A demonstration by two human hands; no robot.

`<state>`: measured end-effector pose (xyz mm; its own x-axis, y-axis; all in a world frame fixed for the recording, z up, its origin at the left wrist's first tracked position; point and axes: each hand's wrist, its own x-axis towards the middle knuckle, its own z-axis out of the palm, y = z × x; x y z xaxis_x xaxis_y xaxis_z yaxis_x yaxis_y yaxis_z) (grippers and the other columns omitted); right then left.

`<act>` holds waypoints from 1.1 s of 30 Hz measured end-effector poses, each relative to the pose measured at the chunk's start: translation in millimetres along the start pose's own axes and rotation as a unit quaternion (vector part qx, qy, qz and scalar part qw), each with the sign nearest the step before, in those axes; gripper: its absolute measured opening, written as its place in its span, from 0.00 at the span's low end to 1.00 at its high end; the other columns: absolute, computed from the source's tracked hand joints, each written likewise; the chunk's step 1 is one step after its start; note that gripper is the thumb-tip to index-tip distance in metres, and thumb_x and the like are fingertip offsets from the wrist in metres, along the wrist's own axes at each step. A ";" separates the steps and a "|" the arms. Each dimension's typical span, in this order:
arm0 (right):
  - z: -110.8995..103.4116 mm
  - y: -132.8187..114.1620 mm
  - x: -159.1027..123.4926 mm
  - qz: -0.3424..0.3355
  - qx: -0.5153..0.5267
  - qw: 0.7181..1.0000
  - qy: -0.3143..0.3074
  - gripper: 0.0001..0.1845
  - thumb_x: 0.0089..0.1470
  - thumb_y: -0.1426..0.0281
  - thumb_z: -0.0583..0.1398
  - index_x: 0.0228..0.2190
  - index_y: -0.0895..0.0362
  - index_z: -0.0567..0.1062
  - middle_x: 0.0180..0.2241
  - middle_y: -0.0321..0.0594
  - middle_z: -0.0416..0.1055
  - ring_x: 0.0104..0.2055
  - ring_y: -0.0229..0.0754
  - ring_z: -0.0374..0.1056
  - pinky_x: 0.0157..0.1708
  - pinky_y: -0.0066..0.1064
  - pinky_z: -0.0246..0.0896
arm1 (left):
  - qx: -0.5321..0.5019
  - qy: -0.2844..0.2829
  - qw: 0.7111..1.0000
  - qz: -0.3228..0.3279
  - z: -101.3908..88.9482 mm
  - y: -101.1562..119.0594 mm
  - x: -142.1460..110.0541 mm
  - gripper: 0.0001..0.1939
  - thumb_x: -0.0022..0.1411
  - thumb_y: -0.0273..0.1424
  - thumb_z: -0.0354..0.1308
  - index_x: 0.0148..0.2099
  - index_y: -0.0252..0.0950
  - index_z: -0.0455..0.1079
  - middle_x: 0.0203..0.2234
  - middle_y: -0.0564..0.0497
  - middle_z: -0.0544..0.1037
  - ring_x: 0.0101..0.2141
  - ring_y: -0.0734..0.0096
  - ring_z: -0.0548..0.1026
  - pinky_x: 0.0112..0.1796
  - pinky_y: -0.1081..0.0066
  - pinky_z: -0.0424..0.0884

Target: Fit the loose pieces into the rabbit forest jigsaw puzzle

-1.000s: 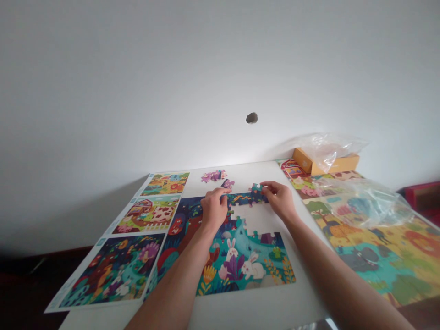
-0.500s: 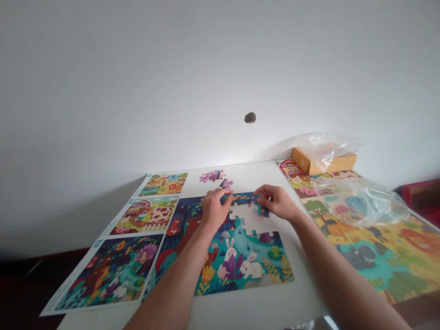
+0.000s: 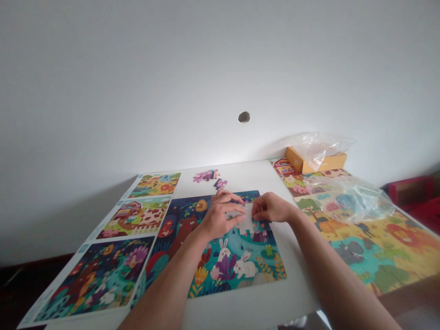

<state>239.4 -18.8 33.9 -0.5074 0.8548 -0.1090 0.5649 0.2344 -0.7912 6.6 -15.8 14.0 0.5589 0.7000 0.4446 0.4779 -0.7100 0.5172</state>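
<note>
The right hand [image 3: 273,208] has come down onto a dark blue piece [image 3: 264,225] at the right edge of the jigsaw puzzle [image 3: 237,250], lower centre; whether it grips, I cannot tell. That edge now looks nearly closed. The left hand [image 3: 220,216], fingers apart, is at the gap.

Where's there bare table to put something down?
On the white, flat table, there's bare space behind the blue-green rectangular jigsaw, right of the loose purple puzzle pieces, and along the jigsaw's near edge. It's crowded around the left hand, right hand and orange rectangular box.
</note>
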 end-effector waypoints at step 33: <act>-2.8 1.7 -3.1 -0.005 -0.098 0.989 0.114 0.11 0.44 0.76 0.58 0.29 0.57 0.80 0.24 0.35 0.74 0.25 0.35 0.66 0.26 0.24 0.57 | 0.001 -0.148 0.989 0.001 -2.2 15.0 -3.3 0.08 0.51 0.33 0.70 0.35 0.54 0.81 0.60 0.56 0.65 0.61 0.47 0.53 0.59 0.47 0.54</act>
<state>243.8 -19.7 34.6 -0.3657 0.9291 0.0543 0.6875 0.3090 -0.6572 10.4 -28.6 21.9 0.7333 0.6458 0.2124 0.4780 -0.7120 0.5144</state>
